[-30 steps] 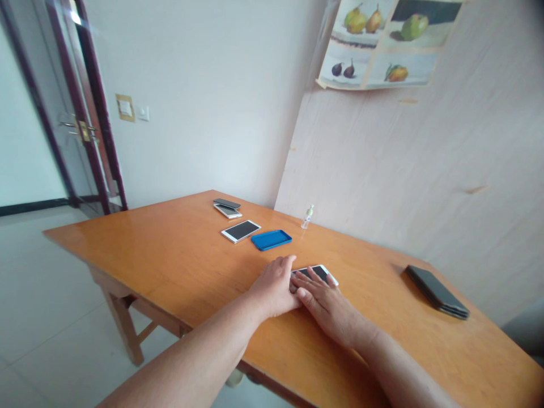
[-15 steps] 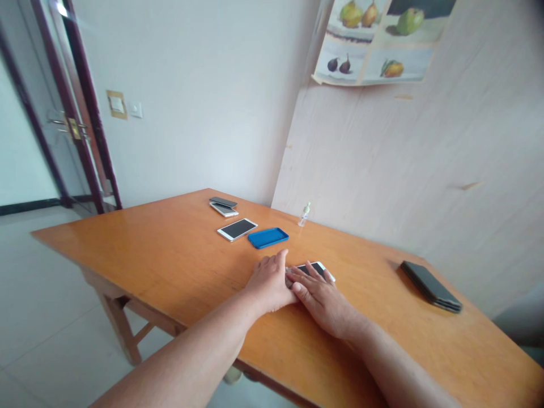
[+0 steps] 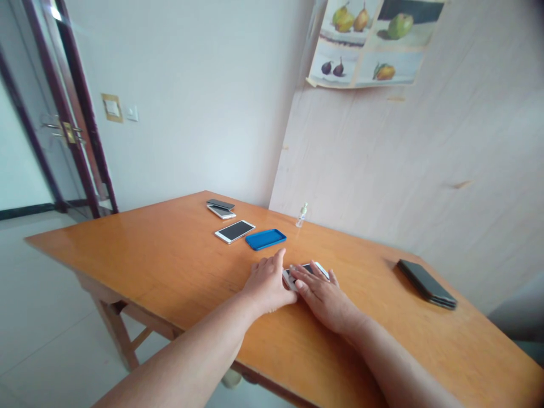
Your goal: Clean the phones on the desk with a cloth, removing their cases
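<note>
A white smartphone (image 3: 322,270) with a dark screen lies flat on the wooden table, partly covered by my hands. My left hand (image 3: 267,283) braces its left end, thumb and index finger spread around the edge; the other fingers curl on the far side. Across the screen rests my right hand (image 3: 325,294), fingers stretched out and lying flat. Whether something thin is under its fingertips I cannot make out. Just beyond my left hand is an empty blue phone case (image 3: 266,239). Beside the case lies another white phone (image 3: 234,231).
Farther back on the table (image 3: 161,249), a dark flat phone-like thing (image 3: 221,203) leans over a white phone (image 3: 221,212). A small clear pump bottle (image 3: 301,216) stands near the wall. A black wallet-like case (image 3: 427,283) lies at the right.
My right hand has slid slightly over the phone's screen, and more of the phone's left end shows. The whole view has shifted a little; the other things stay in place.
</note>
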Motion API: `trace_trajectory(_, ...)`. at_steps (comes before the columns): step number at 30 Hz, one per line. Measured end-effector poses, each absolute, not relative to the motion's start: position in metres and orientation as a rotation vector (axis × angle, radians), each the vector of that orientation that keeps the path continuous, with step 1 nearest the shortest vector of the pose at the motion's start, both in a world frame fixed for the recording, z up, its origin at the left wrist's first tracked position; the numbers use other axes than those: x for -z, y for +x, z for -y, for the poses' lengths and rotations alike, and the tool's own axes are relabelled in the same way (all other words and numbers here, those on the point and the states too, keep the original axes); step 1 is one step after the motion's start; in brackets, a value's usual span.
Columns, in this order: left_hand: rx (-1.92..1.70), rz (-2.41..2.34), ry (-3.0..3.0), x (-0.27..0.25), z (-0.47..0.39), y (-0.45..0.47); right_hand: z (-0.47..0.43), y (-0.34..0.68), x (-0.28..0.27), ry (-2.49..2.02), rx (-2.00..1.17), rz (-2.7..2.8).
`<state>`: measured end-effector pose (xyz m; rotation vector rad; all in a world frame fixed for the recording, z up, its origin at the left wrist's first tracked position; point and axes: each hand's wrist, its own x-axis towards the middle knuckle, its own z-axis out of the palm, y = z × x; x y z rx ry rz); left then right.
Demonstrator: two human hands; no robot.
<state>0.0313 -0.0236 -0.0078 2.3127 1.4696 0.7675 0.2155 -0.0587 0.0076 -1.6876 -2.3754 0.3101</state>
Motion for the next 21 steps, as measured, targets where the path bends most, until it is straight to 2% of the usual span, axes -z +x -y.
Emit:
trace_trajectory(3,-0.779,-1.469,2.333,0.01,0.023,0.031,0.063,0.204,-0.011,-1.565,-0.35,2.454)
trace_trajectory(10,-0.792,-1.466,2.324,0.009,0.022,0.031,0.039,0.249,-0.002,-2.051,-0.18,2.163)
trace_trajectory(17,-0.761,-1.46,2.301,0.006,0.024,0.03,0.067,0.213,-0.015,-1.542,-0.396,2.485)
trace_trajectory(21,-0.767,-1.47,2.311,0.006,0.024,0.03,0.058,0.225,-0.012,-1.709,-0.355,2.405)
